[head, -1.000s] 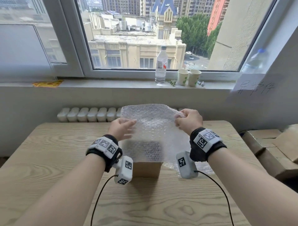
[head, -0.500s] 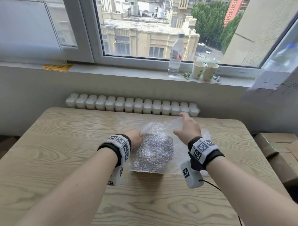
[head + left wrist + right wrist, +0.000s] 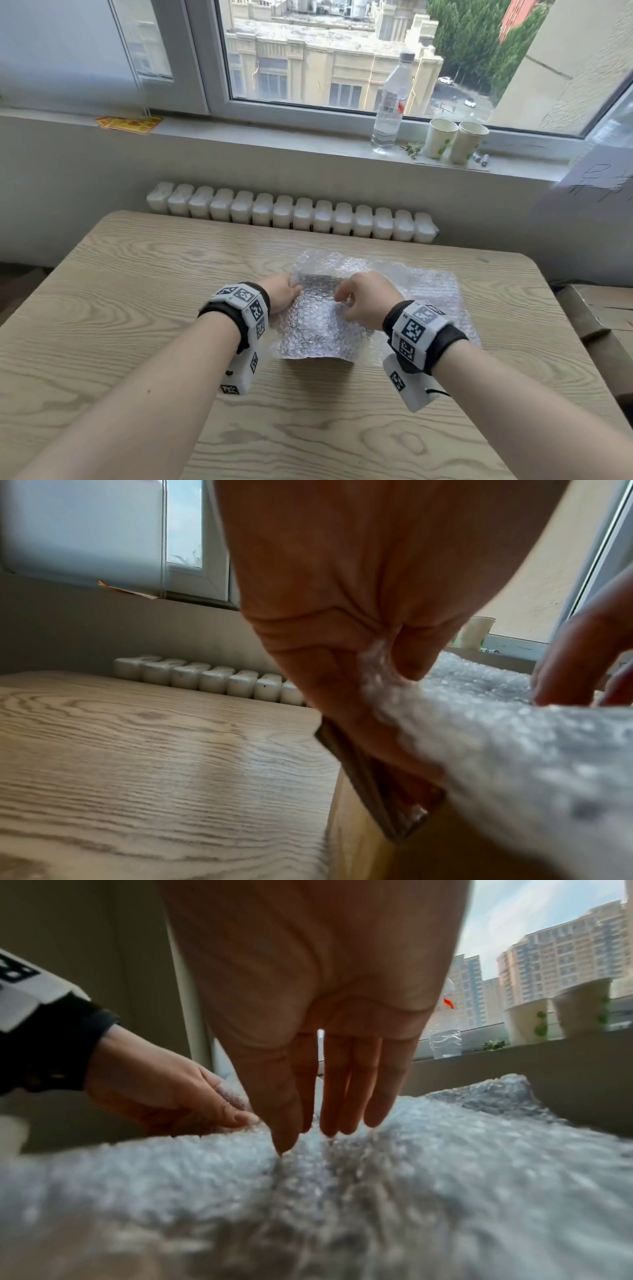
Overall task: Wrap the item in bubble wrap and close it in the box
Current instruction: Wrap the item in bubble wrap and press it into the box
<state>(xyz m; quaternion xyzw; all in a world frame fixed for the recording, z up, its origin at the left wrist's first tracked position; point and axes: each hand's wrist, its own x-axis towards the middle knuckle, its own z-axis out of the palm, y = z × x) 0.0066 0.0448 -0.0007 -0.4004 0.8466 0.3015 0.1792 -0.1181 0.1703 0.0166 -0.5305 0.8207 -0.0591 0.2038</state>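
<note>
A sheet of bubble wrap (image 3: 318, 329) lies draped over an open cardboard box (image 3: 359, 837) in the middle of the wooden table (image 3: 137, 342). It sags into the box and spreads onto the table to the right. At the box's left rim my left hand (image 3: 287, 293) pinches the wrap's left edge between thumb and fingers (image 3: 411, 653). My right hand (image 3: 346, 301) is over the middle of the wrap, its straight fingertips (image 3: 284, 1145) pressing the wrap (image 3: 411, 1164) down. The item is hidden under the wrap.
A radiator (image 3: 291, 216) runs behind the table's far edge. On the windowsill stand a water bottle (image 3: 390, 102) and two paper cups (image 3: 455, 140). Cardboard boxes (image 3: 603, 318) sit past the table's right edge.
The wrap, held up in the air by both hands a second ago, has come down over the box. My right hand has let go of its corner and now presses on the wrap.
</note>
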